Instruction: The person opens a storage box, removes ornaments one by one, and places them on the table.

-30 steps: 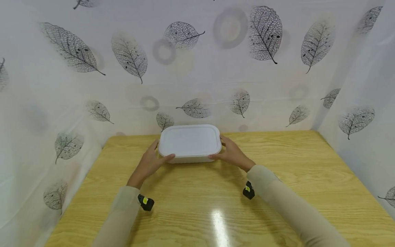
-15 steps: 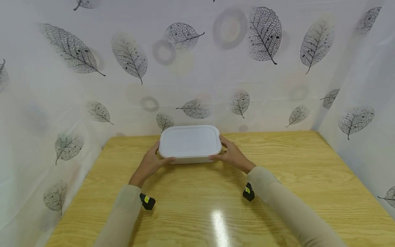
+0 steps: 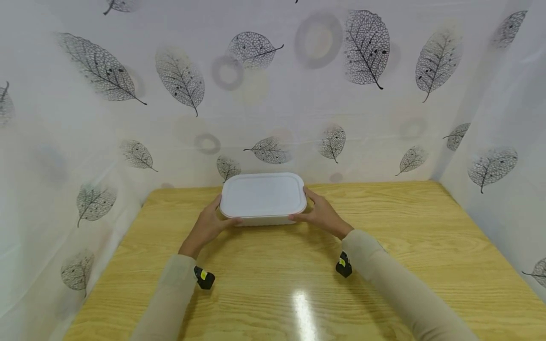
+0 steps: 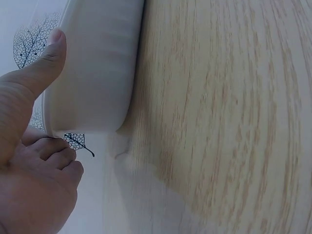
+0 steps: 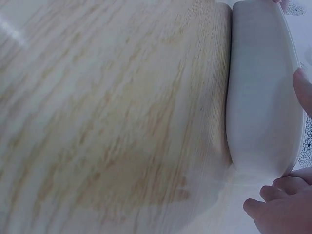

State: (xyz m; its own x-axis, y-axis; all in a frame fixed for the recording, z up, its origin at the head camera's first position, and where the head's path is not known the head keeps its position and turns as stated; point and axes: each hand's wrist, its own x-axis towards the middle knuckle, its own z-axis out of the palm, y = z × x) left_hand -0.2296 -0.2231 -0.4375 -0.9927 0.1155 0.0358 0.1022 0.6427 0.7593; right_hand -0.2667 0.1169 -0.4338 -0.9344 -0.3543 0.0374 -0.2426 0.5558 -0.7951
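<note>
A white lidded food container (image 3: 263, 194), rectangular with rounded corners, sits on the wooden table near its back edge. My left hand (image 3: 207, 226) grips its left end, with the thumb along the front rim and the other fingers at the short side. At the opposite end, my right hand (image 3: 323, 215) holds the container in a matching way. Seen from the left wrist, the thumb (image 4: 54, 51) lies at the rim and curled fingers (image 4: 58, 156) touch the end. The right wrist view has curled fingers (image 5: 273, 197) at the rim's near corner. The container's contents are hidden.
The wood-grain table (image 3: 273, 270) stretches toward the person and to both sides. White cloth (image 3: 273, 109) printed with grey leaves hangs close behind the container and along both sides. A small black device with a yellow mark (image 3: 205, 279) sits at the left wrist, another (image 3: 343, 265) at the right.
My left wrist and forearm have shifted slightly to the right, and the left thumb has dropped a little along the front. The container and my right hand stay nearly still.
</note>
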